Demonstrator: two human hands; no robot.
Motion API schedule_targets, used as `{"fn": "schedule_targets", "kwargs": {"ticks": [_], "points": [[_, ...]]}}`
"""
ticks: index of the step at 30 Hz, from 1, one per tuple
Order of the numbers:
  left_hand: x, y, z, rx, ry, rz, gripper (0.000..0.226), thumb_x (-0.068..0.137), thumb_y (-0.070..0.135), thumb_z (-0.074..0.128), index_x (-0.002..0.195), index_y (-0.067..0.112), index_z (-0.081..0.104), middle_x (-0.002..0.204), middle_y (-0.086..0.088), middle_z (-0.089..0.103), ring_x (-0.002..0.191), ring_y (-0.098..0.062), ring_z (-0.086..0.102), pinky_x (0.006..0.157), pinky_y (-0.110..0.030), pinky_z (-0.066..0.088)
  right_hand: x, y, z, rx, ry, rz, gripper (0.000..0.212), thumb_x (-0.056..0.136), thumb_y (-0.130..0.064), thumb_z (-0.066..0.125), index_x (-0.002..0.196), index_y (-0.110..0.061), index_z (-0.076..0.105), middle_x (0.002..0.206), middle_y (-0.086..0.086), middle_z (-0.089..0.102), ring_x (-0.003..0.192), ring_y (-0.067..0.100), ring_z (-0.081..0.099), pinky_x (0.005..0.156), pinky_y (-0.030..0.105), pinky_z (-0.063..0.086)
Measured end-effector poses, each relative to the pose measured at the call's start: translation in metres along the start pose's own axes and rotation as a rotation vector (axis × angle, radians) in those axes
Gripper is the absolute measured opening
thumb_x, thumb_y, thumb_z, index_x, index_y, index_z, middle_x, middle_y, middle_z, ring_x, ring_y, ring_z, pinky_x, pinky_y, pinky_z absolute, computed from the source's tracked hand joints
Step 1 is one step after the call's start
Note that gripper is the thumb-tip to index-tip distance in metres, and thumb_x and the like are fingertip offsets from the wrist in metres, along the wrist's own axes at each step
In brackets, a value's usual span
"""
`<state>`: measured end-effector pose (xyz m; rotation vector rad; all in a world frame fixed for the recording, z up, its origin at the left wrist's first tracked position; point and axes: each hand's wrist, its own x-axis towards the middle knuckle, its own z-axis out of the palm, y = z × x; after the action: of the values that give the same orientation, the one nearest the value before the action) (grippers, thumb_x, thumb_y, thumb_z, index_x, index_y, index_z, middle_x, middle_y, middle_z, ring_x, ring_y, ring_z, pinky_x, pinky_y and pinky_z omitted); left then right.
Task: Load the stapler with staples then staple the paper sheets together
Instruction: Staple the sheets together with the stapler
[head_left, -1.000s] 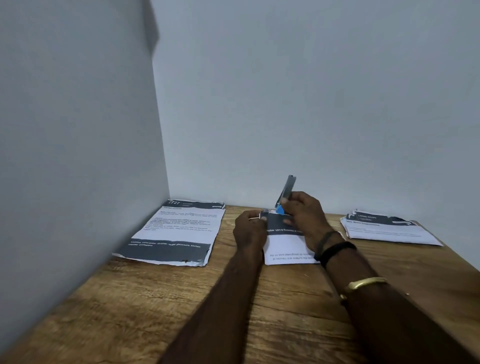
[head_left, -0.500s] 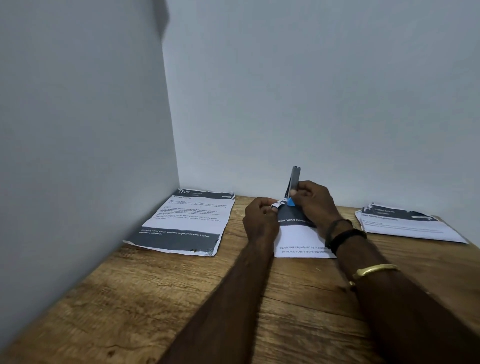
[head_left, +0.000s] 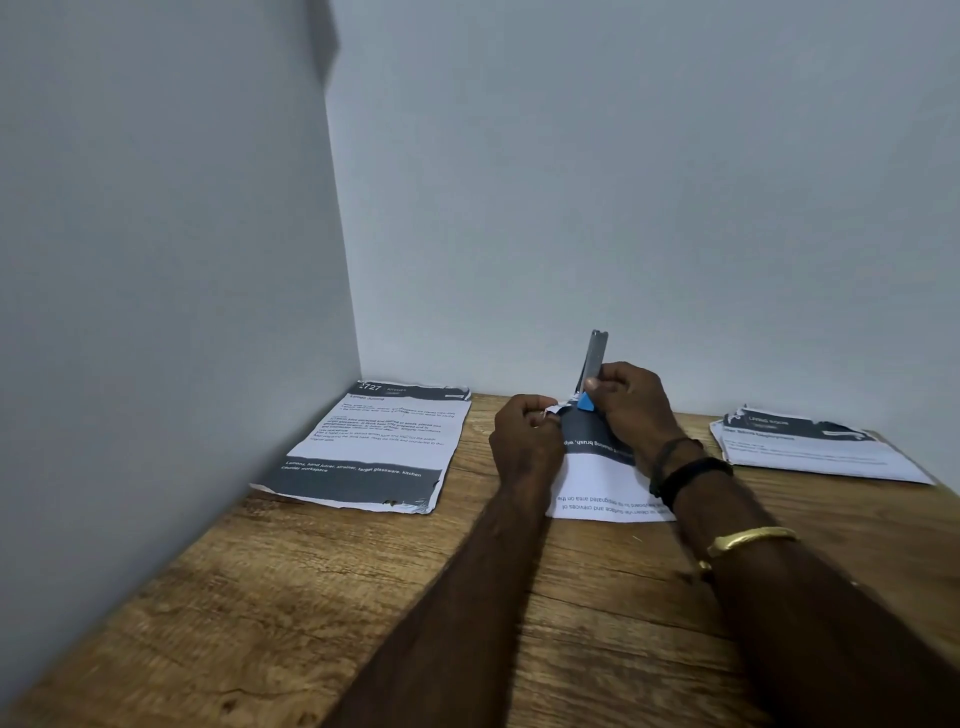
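Both hands at the far corner of the paper sheets (head_left: 597, 483), mid-desk near the back wall.

Right hand (head_left: 631, 410): grip clamped on the stapler (head_left: 595, 358), whose metal arm stands upright, with a blue part at the fingers. Left hand (head_left: 524, 441): grip curled, pinching the sheets' corner just beside the stapler. The sheets lie flat on the desk (head_left: 363, 597). A left stack (head_left: 374, 447) and a right stack (head_left: 810, 447) of printed pages lie well apart.
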<state>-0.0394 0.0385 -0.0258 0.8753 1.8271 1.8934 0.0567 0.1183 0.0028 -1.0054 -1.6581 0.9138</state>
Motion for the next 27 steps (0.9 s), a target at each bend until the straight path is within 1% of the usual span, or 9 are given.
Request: {"fn": "schedule_targets", "kwargs": {"ticks": [2, 5, 8, 13, 16, 21, 23, 25, 27], "points": [[-0.0007, 0.0004, 0.0000, -0.015, -0.006, -0.008, 0.019, 0.083, 0.006, 0.065, 0.097, 0.017, 0.072, 0.094, -0.002, 0.075, 0.091, -0.018, 0.070, 0.077, -0.032, 0.058, 0.0013, 0.0008, 0.0011, -0.027, 0.007, -0.008, 0.020, 0.096, -0.018, 0.067, 0.110, -0.004, 0.072, 0.106, 0.010, 0.074, 0.101, 0.027, 0.069, 0.088, 0.036, 0.056], [-0.0013, 0.0007, 0.0004, -0.032, -0.009, -0.015, 0.020, 0.082, 0.004, 0.065, 0.095, 0.018, 0.072, 0.093, -0.002, 0.075, 0.091, -0.019, 0.071, 0.080, -0.038, 0.060, 0.0024, 0.0011, 0.0019, -0.050, 0.010, -0.014, 0.018, 0.096, -0.017, 0.066, 0.108, -0.005, 0.072, 0.101, 0.007, 0.072, 0.100, 0.026, 0.068, 0.092, 0.040, 0.057], [-0.0020, 0.0016, 0.0005, -0.031, -0.008, -0.004, 0.021, 0.082, 0.004, 0.065, 0.093, 0.021, 0.071, 0.093, -0.001, 0.075, 0.091, -0.018, 0.070, 0.079, -0.036, 0.061, 0.0025, 0.0023, 0.0017, -0.066, 0.030, -0.023, 0.017, 0.096, -0.017, 0.066, 0.107, -0.006, 0.072, 0.097, 0.004, 0.071, 0.098, 0.025, 0.068, 0.092, 0.042, 0.057], [-0.0028, 0.0025, 0.0003, -0.031, -0.017, -0.012, 0.021, 0.083, 0.004, 0.067, 0.091, 0.023, 0.069, 0.093, 0.000, 0.073, 0.089, -0.015, 0.069, 0.080, -0.038, 0.061, 0.0015, 0.0046, 0.0010, -0.047, 0.029, -0.016, 0.018, 0.095, -0.017, 0.067, 0.108, -0.005, 0.072, 0.100, 0.007, 0.073, 0.098, 0.025, 0.069, 0.091, 0.039, 0.057], [-0.0030, 0.0024, 0.0006, -0.029, -0.020, -0.012, 0.022, 0.082, 0.004, 0.067, 0.091, 0.024, 0.069, 0.091, 0.001, 0.073, 0.088, -0.015, 0.069, 0.079, -0.036, 0.061, 0.0018, 0.0052, 0.0003, -0.051, 0.036, -0.010, 0.019, 0.095, -0.016, 0.067, 0.108, -0.003, 0.072, 0.103, 0.010, 0.074, 0.099, 0.027, 0.069, 0.093, 0.041, 0.056], [-0.0022, 0.0016, 0.0011, -0.034, -0.035, -0.011, 0.020, 0.082, 0.006, 0.068, 0.091, 0.024, 0.069, 0.091, 0.000, 0.074, 0.089, -0.016, 0.069, 0.078, -0.037, 0.061, 0.0013, 0.0068, 0.0006, -0.051, 0.061, -0.003, 0.017, 0.094, -0.015, 0.067, 0.103, -0.003, 0.073, 0.099, 0.010, 0.074, 0.096, 0.027, 0.069, 0.091, 0.040, 0.056], [-0.0017, 0.0013, 0.0012, -0.034, -0.030, -0.008, 0.020, 0.083, 0.005, 0.068, 0.092, 0.023, 0.069, 0.091, 0.000, 0.074, 0.089, -0.017, 0.069, 0.080, -0.038, 0.061, 0.0001, 0.0065, -0.0007, -0.028, 0.054, 0.001, 0.017, 0.094, -0.018, 0.068, 0.104, -0.004, 0.073, 0.100, 0.010, 0.075, 0.095, 0.025, 0.069, 0.087, 0.037, 0.056], [-0.0010, 0.0012, 0.0003, -0.039, -0.025, -0.005, 0.020, 0.084, 0.006, 0.068, 0.093, 0.023, 0.068, 0.093, -0.001, 0.073, 0.090, -0.018, 0.069, 0.082, -0.039, 0.061, -0.0014, 0.0055, -0.0016, 0.008, 0.038, 0.027, 0.020, 0.094, -0.024, 0.069, 0.104, -0.008, 0.073, 0.100, 0.007, 0.074, 0.094, 0.025, 0.068, 0.087, 0.040, 0.057], [-0.0007, 0.0013, -0.0007, -0.047, -0.019, 0.003, 0.022, 0.085, 0.006, 0.068, 0.094, 0.025, 0.064, 0.091, -0.003, 0.073, 0.087, -0.019, 0.069, 0.079, -0.036, 0.060, -0.0034, 0.0028, -0.0016, 0.070, 0.041, 0.067, 0.021, 0.095, -0.029, 0.067, 0.105, -0.012, 0.072, 0.100, 0.007, 0.074, 0.088, 0.023, 0.067, 0.083, 0.044, 0.057]]}}
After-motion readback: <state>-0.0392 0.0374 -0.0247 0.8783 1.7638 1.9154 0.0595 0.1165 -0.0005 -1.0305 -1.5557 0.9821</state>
